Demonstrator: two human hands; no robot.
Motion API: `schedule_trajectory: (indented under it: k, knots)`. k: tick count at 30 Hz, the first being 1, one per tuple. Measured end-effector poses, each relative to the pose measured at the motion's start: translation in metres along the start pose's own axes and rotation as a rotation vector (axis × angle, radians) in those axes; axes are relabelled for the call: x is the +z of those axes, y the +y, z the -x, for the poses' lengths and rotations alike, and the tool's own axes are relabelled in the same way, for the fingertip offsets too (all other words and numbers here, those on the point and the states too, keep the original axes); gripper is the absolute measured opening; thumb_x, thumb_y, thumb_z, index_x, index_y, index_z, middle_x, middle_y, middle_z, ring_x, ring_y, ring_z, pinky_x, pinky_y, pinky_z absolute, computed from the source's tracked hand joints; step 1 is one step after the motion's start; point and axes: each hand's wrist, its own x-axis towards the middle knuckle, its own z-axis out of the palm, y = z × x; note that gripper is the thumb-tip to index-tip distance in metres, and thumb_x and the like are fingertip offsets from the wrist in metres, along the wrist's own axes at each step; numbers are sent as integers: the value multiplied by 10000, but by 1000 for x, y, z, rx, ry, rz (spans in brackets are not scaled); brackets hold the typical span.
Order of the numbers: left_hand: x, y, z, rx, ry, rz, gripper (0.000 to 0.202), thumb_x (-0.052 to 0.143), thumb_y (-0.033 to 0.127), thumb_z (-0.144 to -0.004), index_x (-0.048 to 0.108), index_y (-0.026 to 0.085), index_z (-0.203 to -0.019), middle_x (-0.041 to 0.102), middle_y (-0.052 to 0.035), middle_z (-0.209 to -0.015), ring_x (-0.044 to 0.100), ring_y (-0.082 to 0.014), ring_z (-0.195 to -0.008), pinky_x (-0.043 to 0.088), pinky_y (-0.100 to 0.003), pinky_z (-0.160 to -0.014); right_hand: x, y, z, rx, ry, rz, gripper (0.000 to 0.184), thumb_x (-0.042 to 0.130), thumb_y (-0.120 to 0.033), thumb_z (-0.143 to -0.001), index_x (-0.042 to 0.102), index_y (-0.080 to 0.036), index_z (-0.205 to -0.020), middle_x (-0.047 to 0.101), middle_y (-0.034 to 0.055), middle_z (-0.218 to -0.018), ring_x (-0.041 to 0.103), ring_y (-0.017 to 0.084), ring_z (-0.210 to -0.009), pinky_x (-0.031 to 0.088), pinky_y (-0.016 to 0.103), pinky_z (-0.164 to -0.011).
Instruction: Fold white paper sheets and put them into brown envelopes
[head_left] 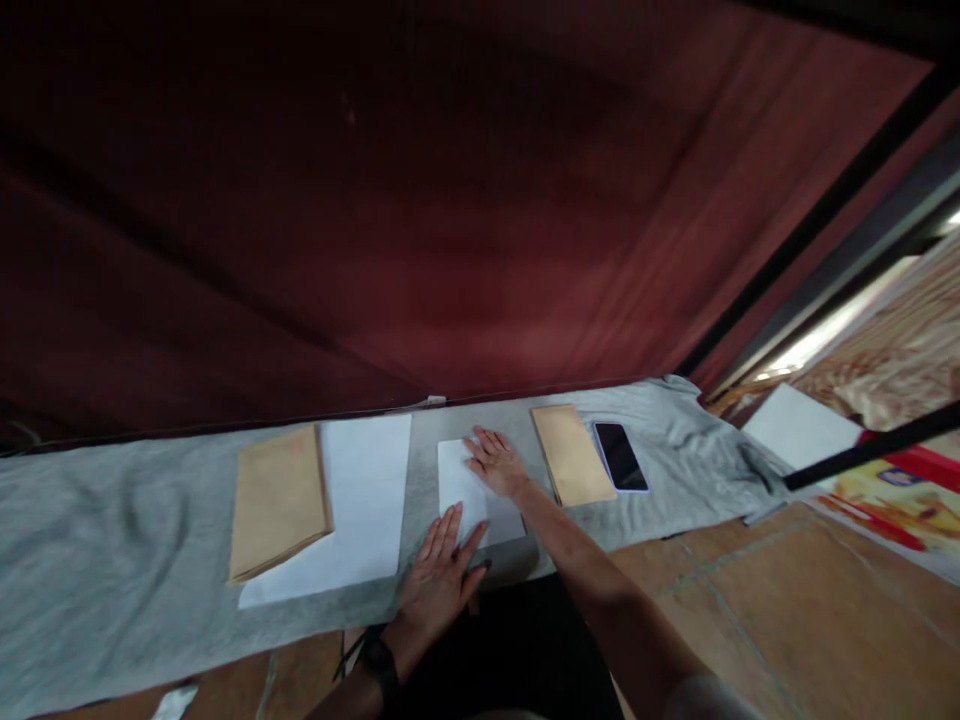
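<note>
A white sheet of paper (456,470), folded over on itself, lies flat on the grey cloth in front of me. My right hand (496,464) rests flat on its upper right part, fingers stretched out. At its lower left edge lies my left hand (441,568), fingers spread, the tips touching the paper. A stack of brown paper envelopes (279,498) sits to the left, partly over larger white sheets (367,500). Right of my right hand lies a smaller brown stack (574,455), with a dark-screened phone (621,457) beside it.
The grey cloth (135,530) covers a long, narrow surface. A dark red fabric wall (480,250) rises behind it. At the right are dark metal bars (817,215) and a colourful printed box (896,500) with a white sheet (802,425). Tiled floor (757,610) lies below.
</note>
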Motion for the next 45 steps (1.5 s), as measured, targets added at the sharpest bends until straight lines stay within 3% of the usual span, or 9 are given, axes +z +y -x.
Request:
schedule_trajectory:
  k: [6, 10, 14, 17, 22, 30, 38, 42, 45]
  knots:
    - [1, -1, -1, 4, -10, -2, 652, 530, 486, -959, 338, 315, -1558, 313, -108, -1635, 340, -310, -1483, 364, -487, -1158, -3, -13, 5, 191, 91, -1, 558, 407, -437, -1045, 422, -137, -1515, 381, 164, -1584, 369, 260, -1470, 292, 452, -1201]
    - [3, -1, -1, -2, -24, 4, 667, 530, 487, -952, 331, 304, -1562, 344, -114, -1620, 345, -315, -1481, 365, -511, -1161, 6, -36, 54, 158, 181, -23, 597, 425, -405, -1034, 331, -140, -1561, 325, 165, -1611, 312, 270, -1497, 271, 484, -1211]
    - [6, 0, 2, -8, -35, 16, 668, 514, 489, -960, 323, 280, -1565, 349, -121, -1617, 336, -312, -1486, 353, -516, -1172, 11, -42, 104, 173, 184, -32, 550, 446, -385, -1028, 402, -161, -1529, 364, 159, -1595, 361, 280, -1473, 279, 502, -1202]
    - [10, 0, -2, -9, 9, 34, 667, 483, 514, -972, 332, 237, -1559, 384, -148, -1594, 376, -324, -1463, 363, -529, -1165, 9, -40, 118, 186, 193, -44, 532, 440, -373, -1029, 423, -165, -1519, 405, 146, -1576, 386, 282, -1458, 285, 498, -1200]
    - [16, -5, -45, -84, 89, 79, 677, 363, 479, -1018, 254, 113, -1577, 363, -203, -1591, 344, -330, -1477, 360, -547, -1163, 5, -41, 117, 200, 201, -42, 542, 445, -381, -1025, 423, -160, -1520, 409, 147, -1574, 392, 291, -1452, 286, 497, -1197]
    - [37, -43, -110, -195, -49, 18, 708, 294, 510, -1016, 384, 0, -1498, 359, -265, -1571, 308, -338, -1492, 286, -526, -1195, 2, -43, 116, 214, 211, -46, 543, 459, -394, -1018, 440, -169, -1512, 434, 136, -1561, 412, 282, -1439, 291, 486, -1195]
    - [41, -77, -118, -262, 23, 9, 767, 225, 579, -1002, 367, 25, -1514, 416, -257, -1541, 332, -334, -1482, 291, -544, -1181, -4, -45, 115, 230, 216, -63, 571, 463, -440, -1014, 451, -148, -1504, 428, 157, -1560, 405, 286, -1442, 282, 484, -1200]
    - [33, -59, -110, -256, 50, 16, 706, 233, 501, -1021, 368, 12, -1512, 396, -259, -1553, 309, -340, -1492, 278, -556, -1189, -2, -45, 115, 252, 224, -66, 589, 471, -452, -1007, 449, -138, -1505, 417, 167, -1566, 395, 304, -1448, 298, 488, -1193]
    - [30, -35, -91, -106, 53, 81, 583, 291, 392, -1032, 307, 169, -1570, 382, -138, -1597, 305, -273, -1501, 309, -518, -1191, 0, -44, 115, 243, 232, -58, 569, 473, -427, -1006, 460, -142, -1498, 425, 165, -1562, 386, 309, -1453, 300, 498, -1190]
